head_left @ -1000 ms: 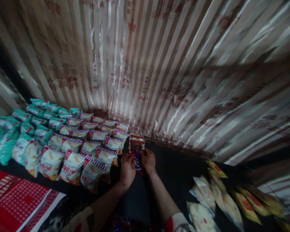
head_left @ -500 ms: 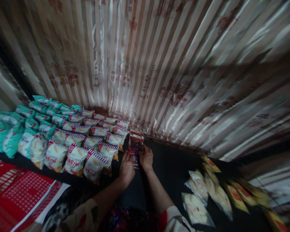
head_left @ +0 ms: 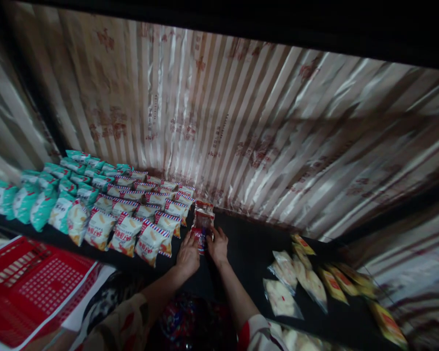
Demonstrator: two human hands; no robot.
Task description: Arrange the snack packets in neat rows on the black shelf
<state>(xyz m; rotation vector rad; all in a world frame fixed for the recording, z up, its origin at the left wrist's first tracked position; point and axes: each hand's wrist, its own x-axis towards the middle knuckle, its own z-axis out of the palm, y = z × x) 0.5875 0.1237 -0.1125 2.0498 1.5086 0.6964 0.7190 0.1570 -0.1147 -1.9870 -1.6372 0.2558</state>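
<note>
Item: red snack packet (head_left: 202,224), standing upright on the black shelf (head_left: 249,253), just right of the last row of striped packets and near the back wall. Left hand (head_left: 189,255) at its lower left edge, right hand (head_left: 217,246) at its lower right edge; fingers of both curled onto the packet, holding it between them.

Change from the earlier frames: packet and hands kept the same place and grip. The view sat higher and farther back, so a dark overhead band (head_left: 241,19) appeared along the top.

Adjoining stock, left: red, white and blue striped packets (head_left: 146,214) in rows; beyond them teal packets (head_left: 40,195), also in rows.

Right, well apart: clear packets of pale contents (head_left: 289,282), then yellow-orange packets (head_left: 336,285), lying loose; blurred.

Near left, below the shelf edge: red crate (head_left: 29,282) with a grid pattern.

Backdrop: glossy striped sheeting (head_left: 241,122), cream and brown with reddish print, covering the wall behind.
</note>
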